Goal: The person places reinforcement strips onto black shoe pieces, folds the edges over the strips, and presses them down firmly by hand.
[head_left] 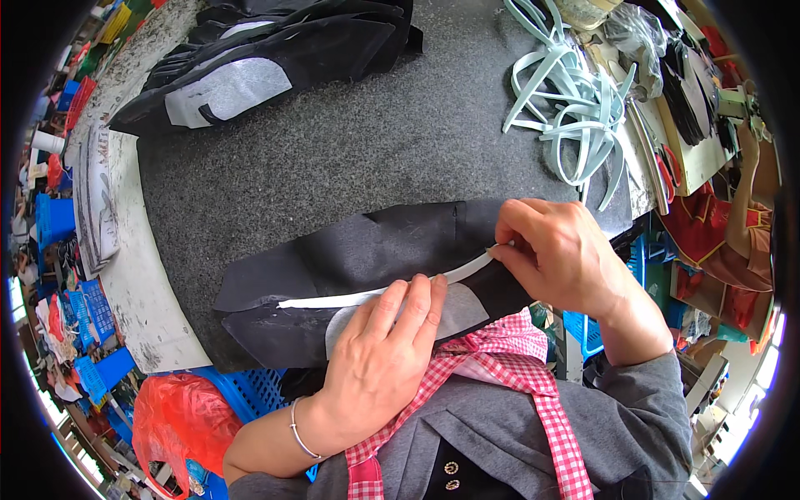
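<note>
Now white strip under fingers.

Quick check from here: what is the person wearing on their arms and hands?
Both hands are bare, no gloves. The left hand has a thin silver bangle at the wrist, forearm uncovered. The right hand comes out of a grey sleeve.

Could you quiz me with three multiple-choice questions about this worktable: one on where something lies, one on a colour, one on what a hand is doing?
1. Where is the heap of pale green strips?
A. far right of the table
B. under the left hand
C. on the floor

2. What colour is the narrow strip on the black fabric piece?
A. red
B. white
C. blue

3. What is the right hand doing?
A. resting open
B. holding scissors
C. pinching the strip's end

Key: 1 A, it lies by the far right edge. 2 B, it shows white on black. 3 C, fingertips close on the strip, while the left hand presses flat.
</note>
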Motion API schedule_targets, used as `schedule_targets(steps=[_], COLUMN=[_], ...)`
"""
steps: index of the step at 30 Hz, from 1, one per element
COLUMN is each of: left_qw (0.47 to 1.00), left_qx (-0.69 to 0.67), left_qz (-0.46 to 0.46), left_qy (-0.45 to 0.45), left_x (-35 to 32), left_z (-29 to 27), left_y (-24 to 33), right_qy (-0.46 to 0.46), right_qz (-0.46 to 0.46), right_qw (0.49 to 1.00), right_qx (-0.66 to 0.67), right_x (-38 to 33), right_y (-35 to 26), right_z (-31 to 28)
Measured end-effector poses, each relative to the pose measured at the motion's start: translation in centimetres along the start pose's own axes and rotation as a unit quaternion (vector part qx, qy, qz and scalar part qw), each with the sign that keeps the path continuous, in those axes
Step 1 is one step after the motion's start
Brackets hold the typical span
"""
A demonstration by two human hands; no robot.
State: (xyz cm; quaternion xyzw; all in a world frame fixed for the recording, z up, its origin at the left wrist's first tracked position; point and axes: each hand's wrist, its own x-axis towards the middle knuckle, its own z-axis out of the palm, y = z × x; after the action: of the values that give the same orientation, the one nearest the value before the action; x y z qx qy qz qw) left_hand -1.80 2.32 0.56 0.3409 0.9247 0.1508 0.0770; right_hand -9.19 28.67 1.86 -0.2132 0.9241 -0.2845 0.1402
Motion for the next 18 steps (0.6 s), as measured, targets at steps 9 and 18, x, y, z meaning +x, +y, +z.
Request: schedule_targets(steps=[9,18], left_qw=[0.999,0.993], left_qx=[-0.043,-0.047], left_qz=[0.012,-0.06], left_qy=[0.02,0.085], left_x=[-0.1,1.7], left_z=[-0.7,-4.1], left_y=[-1.3,-8.1], right_qy=[-0.111,0.056], right_qz=[-0.004,-0.156], right_qw=[0.991,0.974], right_qx=[-0.068,-0.155], right_x=[3.7,4.2], right_y=[3.2,-2.8], right_z=[-2.6,2.1])
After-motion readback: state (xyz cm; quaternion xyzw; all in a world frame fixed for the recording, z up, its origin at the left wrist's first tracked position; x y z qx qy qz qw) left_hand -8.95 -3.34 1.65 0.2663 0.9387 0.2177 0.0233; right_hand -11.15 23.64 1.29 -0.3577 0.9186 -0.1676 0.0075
